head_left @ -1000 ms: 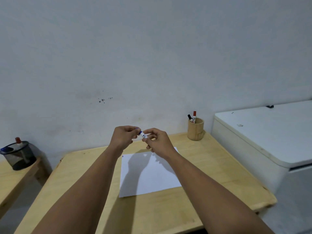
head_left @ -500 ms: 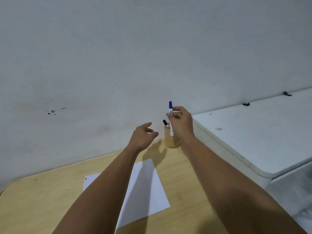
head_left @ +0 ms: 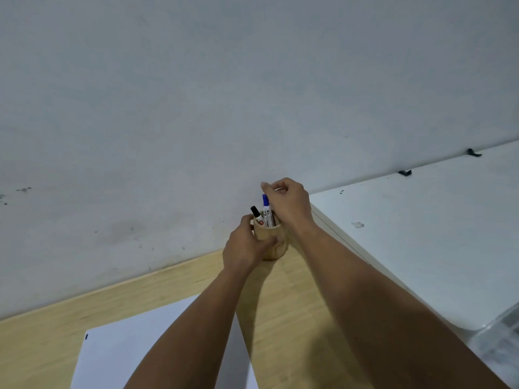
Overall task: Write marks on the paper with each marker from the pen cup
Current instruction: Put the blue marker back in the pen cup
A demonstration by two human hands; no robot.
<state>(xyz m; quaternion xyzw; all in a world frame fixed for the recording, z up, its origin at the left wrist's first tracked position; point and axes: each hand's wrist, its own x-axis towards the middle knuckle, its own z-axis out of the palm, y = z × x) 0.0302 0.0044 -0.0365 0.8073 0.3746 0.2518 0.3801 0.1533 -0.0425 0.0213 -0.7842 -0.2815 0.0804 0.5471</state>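
Left hand wraps the wooden pen cup at the back of the wooden desk, likely steadying it against tipping. Right hand hovers over the rim, fingers curled just beside the blue-capped marker, which stands in the cup next to the black-capped marker; can't tell if it still pinches the barrel. Paper lies near the front edge. Half a second ago the blue marker was raised above the cup and the left hand was free.
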